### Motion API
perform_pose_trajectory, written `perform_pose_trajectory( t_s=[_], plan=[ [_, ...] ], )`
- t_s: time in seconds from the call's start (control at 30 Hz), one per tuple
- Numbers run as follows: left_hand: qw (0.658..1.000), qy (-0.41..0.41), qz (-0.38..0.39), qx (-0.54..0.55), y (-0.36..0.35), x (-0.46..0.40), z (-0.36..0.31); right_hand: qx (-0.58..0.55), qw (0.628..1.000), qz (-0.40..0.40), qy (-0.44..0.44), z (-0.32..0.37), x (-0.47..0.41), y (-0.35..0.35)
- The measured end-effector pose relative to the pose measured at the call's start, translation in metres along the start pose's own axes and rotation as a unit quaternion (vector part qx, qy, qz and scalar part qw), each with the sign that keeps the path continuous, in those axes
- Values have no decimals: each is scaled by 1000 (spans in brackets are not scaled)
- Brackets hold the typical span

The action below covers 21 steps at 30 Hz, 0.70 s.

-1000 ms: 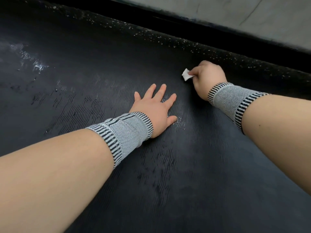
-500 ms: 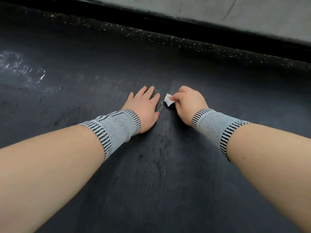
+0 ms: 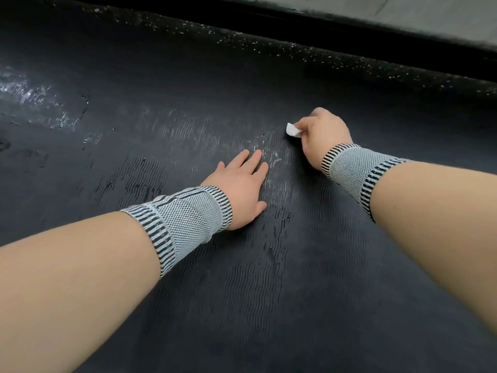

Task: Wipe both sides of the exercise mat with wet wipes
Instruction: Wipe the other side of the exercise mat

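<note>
A dark ribbed exercise mat point(image 3: 269, 292) fills most of the view, with shiny wet streaks near its middle and at the far left. My left hand point(image 3: 242, 184) lies flat on the mat, fingers straight and pointing away from me. Up and to its right, my right hand point(image 3: 322, 133) presses a small folded white wet wipe point(image 3: 293, 130) onto the mat, fingers curled round it. Only the wipe's left corner shows past the fingers. Both wrists wear grey striped wrist supports.
Beyond the mat's far edge runs a black rubber floor with white speckles point(image 3: 269, 49). A black step and a grey surface point(image 3: 403, 12) rise at the top right.
My right hand with the wipe has slid away from my left hand, up and to the right. The left hand stays flat in place. Fresh wet marks show beside the left fingers.
</note>
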State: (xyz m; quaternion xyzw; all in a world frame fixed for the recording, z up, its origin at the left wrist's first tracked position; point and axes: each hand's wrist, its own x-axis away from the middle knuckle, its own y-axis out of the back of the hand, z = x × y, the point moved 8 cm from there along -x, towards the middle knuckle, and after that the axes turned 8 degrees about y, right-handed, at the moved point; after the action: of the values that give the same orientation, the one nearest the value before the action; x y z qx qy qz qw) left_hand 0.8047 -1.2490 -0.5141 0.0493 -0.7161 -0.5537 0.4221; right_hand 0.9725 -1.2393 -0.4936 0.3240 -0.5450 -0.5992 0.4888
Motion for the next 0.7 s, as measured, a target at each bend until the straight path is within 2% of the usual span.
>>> perform_pose_trajectory(
  t_s=[0.3, 0.7],
  plan=[
    [1000, 10, 0, -7, -2, 0, 0, -7, 998, -2, 56, 15, 39, -12],
    [1000, 14, 0, -14, -1, 3, -1, -29, 991, 48, 121, 53, 117, -34]
  ],
)
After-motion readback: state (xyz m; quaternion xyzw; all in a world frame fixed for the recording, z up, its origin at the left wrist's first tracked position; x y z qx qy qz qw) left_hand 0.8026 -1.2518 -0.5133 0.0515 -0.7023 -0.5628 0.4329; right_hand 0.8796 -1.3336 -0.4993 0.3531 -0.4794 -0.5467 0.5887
